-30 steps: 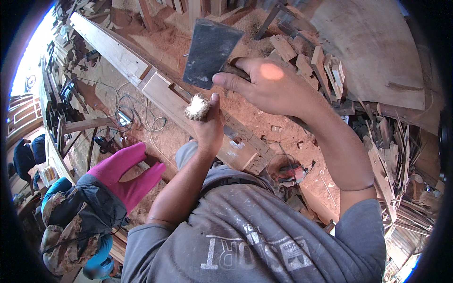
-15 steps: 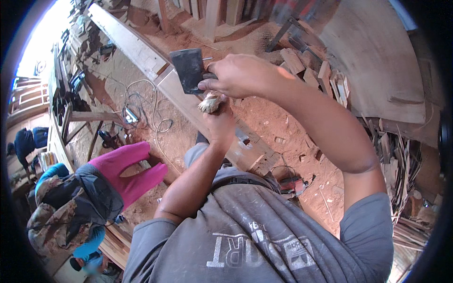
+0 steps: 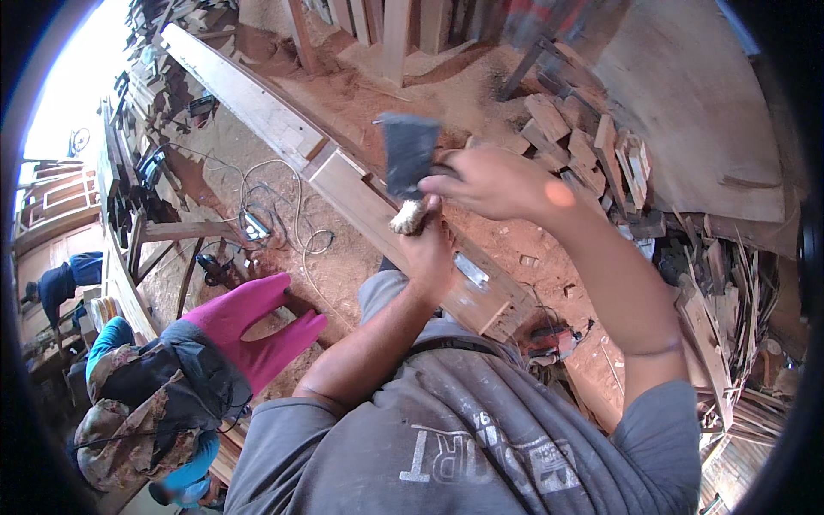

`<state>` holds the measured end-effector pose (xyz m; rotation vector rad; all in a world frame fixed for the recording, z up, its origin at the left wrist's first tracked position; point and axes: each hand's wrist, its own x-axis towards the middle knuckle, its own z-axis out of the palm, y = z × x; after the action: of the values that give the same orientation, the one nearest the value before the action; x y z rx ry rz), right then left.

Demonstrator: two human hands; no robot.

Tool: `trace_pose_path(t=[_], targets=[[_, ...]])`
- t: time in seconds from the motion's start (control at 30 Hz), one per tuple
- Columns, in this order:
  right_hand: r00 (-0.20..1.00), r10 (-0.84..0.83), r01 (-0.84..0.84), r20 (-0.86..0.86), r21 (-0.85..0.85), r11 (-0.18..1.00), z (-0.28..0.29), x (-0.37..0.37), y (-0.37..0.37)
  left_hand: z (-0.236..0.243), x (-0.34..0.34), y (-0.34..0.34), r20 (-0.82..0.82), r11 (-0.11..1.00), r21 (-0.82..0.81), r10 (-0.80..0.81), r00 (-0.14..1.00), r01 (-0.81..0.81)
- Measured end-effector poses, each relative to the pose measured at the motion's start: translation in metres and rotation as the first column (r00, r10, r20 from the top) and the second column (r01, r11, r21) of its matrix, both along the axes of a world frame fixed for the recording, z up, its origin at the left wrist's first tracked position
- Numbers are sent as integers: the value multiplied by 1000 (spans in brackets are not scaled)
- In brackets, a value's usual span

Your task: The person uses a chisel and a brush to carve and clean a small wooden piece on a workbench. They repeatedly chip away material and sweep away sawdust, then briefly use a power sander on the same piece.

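My left hand (image 3: pixel 427 256) is closed round a tool whose pale, frayed wooden handle end (image 3: pixel 407 217) sticks up from the fist. Its lower part is hidden. Just beyond it, my right hand (image 3: pixel 485 182) grips a dark, flat, wedge-shaped tool head (image 3: pixel 409 156), hatchet-like but slightly blurred. Fingers cover most of its grip. The head's lower edge lies close to the frayed end; whether they touch I cannot tell. Beneath both hands runs a long wooden beam (image 3: pixel 360 199) with cut recesses. A shiny light patch (image 3: pixel 470 271) shows on the beam by my left wrist.
A person in pink trousers (image 3: pixel 257 322) bends over at the left. Cords (image 3: pixel 300 245) lie on the dusty ground left of the beam. A red power tool (image 3: pixel 554 341) sits near its close end. Stacked wood offcuts (image 3: pixel 571 142) and a large board (image 3: pixel 699 112) stand right.
The whole view has shifted slightly. My right hand and the dark tool head have moved right and nearer to me, and the head has turned. My left hand keeps about the same place over the beam.
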<state>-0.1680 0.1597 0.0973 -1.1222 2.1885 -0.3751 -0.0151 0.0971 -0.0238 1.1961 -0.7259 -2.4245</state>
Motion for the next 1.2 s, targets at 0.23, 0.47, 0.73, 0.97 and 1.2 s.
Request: trace_pose_path(t=[0.23,0.47,0.73,0.97,1.2], targets=[[369,-773,912,516,-40,408,-39,33,83,53,-43,-51,153,-97,-988,-575,804,119],[119,-835,988,537,15,151,-69,99,126,38,-45,-62,536,-492,-844,-783,317,213],[359,-744,926,564,-117,358,-82,156,122,-4,-32,-104,495,-431,-864,-822,283,260],[614,-663,786,429,-411,462,-75,180,95,-10,-34,-110,465,-411,-882,-842,276,230],[585,-695,809,417,-362,464,-58,177,60,2,-45,-135,490,-417,-867,-814,311,272]])
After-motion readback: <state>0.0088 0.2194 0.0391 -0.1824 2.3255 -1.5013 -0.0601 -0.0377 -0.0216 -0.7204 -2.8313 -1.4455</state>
